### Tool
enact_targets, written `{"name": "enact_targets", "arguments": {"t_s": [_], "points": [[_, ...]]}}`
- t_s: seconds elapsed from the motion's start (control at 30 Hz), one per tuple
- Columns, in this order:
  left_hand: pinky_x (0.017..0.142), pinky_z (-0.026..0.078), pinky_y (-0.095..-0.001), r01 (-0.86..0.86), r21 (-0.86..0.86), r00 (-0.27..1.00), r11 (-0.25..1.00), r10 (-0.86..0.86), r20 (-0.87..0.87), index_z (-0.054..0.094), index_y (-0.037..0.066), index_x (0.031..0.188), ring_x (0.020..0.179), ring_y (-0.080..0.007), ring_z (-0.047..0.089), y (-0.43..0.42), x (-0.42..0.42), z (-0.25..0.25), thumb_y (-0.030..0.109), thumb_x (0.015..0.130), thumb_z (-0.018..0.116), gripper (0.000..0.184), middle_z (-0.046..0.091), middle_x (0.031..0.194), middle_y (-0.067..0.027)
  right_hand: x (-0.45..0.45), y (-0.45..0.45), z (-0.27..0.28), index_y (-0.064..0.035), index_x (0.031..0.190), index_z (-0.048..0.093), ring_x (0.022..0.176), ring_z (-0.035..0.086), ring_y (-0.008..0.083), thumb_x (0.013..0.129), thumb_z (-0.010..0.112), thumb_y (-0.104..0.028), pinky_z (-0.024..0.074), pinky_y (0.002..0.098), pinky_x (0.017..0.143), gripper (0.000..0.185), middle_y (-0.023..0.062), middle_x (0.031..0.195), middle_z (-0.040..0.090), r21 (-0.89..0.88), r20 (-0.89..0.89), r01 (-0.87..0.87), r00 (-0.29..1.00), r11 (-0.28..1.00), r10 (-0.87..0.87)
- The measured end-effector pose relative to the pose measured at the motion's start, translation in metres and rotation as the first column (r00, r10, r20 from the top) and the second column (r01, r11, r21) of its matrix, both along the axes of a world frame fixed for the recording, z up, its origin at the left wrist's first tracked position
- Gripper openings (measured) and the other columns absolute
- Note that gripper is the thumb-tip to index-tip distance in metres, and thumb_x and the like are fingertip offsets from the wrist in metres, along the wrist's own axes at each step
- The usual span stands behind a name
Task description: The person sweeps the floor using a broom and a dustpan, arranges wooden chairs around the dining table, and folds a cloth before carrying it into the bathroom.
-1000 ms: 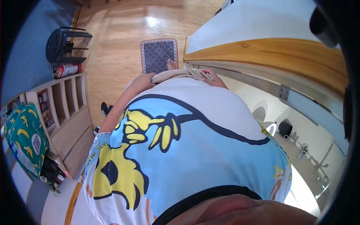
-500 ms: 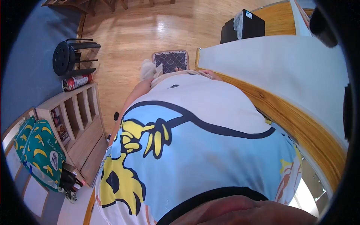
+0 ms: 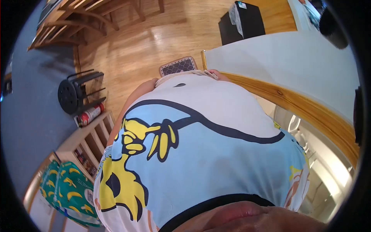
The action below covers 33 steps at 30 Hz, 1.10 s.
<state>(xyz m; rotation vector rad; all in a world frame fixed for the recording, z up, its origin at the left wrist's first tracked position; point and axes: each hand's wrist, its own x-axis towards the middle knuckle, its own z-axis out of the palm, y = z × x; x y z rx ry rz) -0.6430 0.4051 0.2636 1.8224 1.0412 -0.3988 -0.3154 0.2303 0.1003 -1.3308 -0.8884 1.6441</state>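
Note:
A folded edge of beige cloth [image 3: 201,72] shows just beyond the hem of my light blue and white printed T-shirt [image 3: 216,162]. My right hand [image 3: 217,75] is at the right end of this cloth, fingers closed on it. My left hand [image 3: 151,84] is by the cloth's left end, mostly hidden behind the shirt, so its fingers do not show. Whether the cloth is a garment I wear or a loose piece, I cannot tell. Past it, a dark patterned mat [image 3: 178,66] with a pale border lies on the wooden floor.
Left, by the blue-grey wall, are a black stool [image 3: 70,96], a red fire extinguisher [image 3: 91,115], a wooden shelf unit [image 3: 87,143] and a green banana-print bag [image 3: 69,189]. Wooden chairs [image 3: 77,23] stand far left. A wood-edged white wall [image 3: 278,58] and black bin [image 3: 241,25] are right.
My view has turned and shifted, bringing more chairs into sight at the far left and a white fixture at the right. The beige cloth hanging at my left side no longer shows there.

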Motion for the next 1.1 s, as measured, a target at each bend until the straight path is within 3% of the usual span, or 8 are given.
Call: {"name": "enact_targets", "arguments": {"t_s": [0.2, 0.27, 0.37, 0.57, 0.77, 0.87, 0.97, 1.1], "points": [[0.087, 0.044, -0.0372, 0.088, 0.1, 0.996, 0.991, -0.085, -0.032, 0.058, 0.006, 0.113, 0.102, -0.0339, 0.058, 0.04, 0.017, 0.026, 0.024, 0.079, 0.06, 0.039, 0.062, 0.104, -0.0217, 0.002, 0.036, -0.013, -0.0107, 0.128, 0.043, 0.111, 0.048, 0.0164, 0.087, 0.058, -0.029, 0.0385, 0.0286, 0.09, 0.048, 0.0075, 0.119, 0.053, 0.15, 0.143, -0.097, 0.987, 0.984, 0.075], [0.089, 0.043, -0.037, 0.087, 0.039, 0.996, 0.995, -0.086, -0.022, 0.057, 0.006, 0.115, 0.105, -0.0334, 0.057, 0.049, 0.024, 0.032, 0.022, 0.079, 0.059, 0.04, 0.061, 0.106, -0.0219, 0.001, 0.04, 0.049, -0.0119, 0.128, 0.043, 0.11, 0.05, 0.0172, 0.087, 0.059, -0.032, 0.0393, 0.0294, 0.09, 0.049, 0.0084, 0.12, 0.054, -0.026, 0.383, -0.017, 0.923, 1.0, 0.026], [0.09, 0.043, -0.0367, 0.138, 0.055, 0.99, 0.989, -0.138, -0.008, 0.057, 0.006, 0.116, 0.105, -0.0331, 0.056, 0.062, 0.038, 0.021, 0.022, 0.078, 0.06, 0.041, 0.061, 0.106, -0.022, 0.007, 0.038, 0.057, -0.0131, 0.128, 0.043, 0.109, 0.051, 0.0192, 0.087, 0.058, -0.035, 0.0401, 0.0305, 0.091, 0.049, 0.009, 0.12, 0.055, -0.03, 0.357, 0.086, 0.932, 0.996, -0.07], [0.091, 0.042, -0.0361, 0.302, 0.225, 0.948, 0.926, -0.316, 0.029, 0.057, 0.006, 0.117, 0.106, -0.0325, 0.056, 0.121, 0.052, 0.001, 0.021, 0.077, 0.061, 0.043, 0.06, 0.108, -0.0222, 0.013, 0.061, 0.005, -0.0115, 0.128, 0.043, 0.108, 0.053, 0.0213, 0.087, 0.057, -0.03, 0.0404, 0.0325, 0.092, 0.048, 0.01, 0.118, 0.056, 0.081, 0.57, 0.122, 0.809, 0.989, -0.147], [0.092, 0.042, -0.0342, 0.428, 0.332, 0.842, 0.841, -0.504, 0.191, 0.055, 0.007, 0.121, 0.108, -0.0309, 0.055, 0.184, 0.053, 0.049, 0.02, 0.074, 0.064, 0.049, 0.059, 0.111, -0.0228, -0.015, 0.1, 0.106, -0.0089, 0.128, 0.043, 0.107, 0.055, 0.0257, 0.086, 0.057, -0.019, 0.0419, 0.0342, 0.092, 0.046, 0.0137, 0.113, 0.057, 0.12, 0.624, 0.295, 0.721, 0.948, -0.303], [0.088, 0.043, -0.0339, 0.349, 0.032, 0.912, 0.937, -0.347, 0.219, 0.057, 0.005, 0.115, 0.104, -0.0302, 0.057, 0.25, 0.053, 0.039, 0.017, 0.073, 0.064, 0.044, 0.061, 0.108, -0.0192, -0.027, 0.161, 0.143, -0.0076, 0.128, 0.043, 0.107, 0.055, 0.0287, 0.086, 0.056, -0.017, 0.042, 0.0343, 0.092, 0.045, 0.016, 0.115, 0.057, -0.093, 0.652, 0.354, 0.728, 0.931, -0.211], [0.079, 0.046, -0.0348, 0.369, 0.127, 0.833, 0.921, -0.388, 0.395, 0.054, 0.005, 0.107, 0.09, -0.0296, 0.061, 0.316, 0.062, -0.024, 0.012, 0.074, 0.064, 0.035, 0.062, 0.094, -0.0179, -0.021, 0.189, 0.176, -0.0084, 0.129, 0.042, 0.112, 0.051, 0.0276, 0.087, 0.055, -0.018, 0.0406, 0.0351, 0.093, 0.045, 0.0144, 0.122, 0.054, -0.149, 0.689, 0.351, 0.707, 0.924, -0.158], [0.08, 0.045, -0.0368, 0.247, 0.121, 0.831, 0.961, -0.275, 0.484, 0.045, 0.007, 0.118, 0.093, -0.0287, 0.06, 0.345, 0.111, 0.071, 0.012, 0.073, 0.064, 0.049, 0.063, 0.098, -0.0137, -0.006, 0.194, 0.17, -0.0085, 0.131, 0.041, 0.107, 0.056, 0.0238, 0.086, 0.057, -0.018, 0.0419, 0.0339, 0.092, 0.049, 0.0166, 0.121, 0.055, 0.048, 0.756, 0.51, 0.543, 0.859, -0.365]]}}
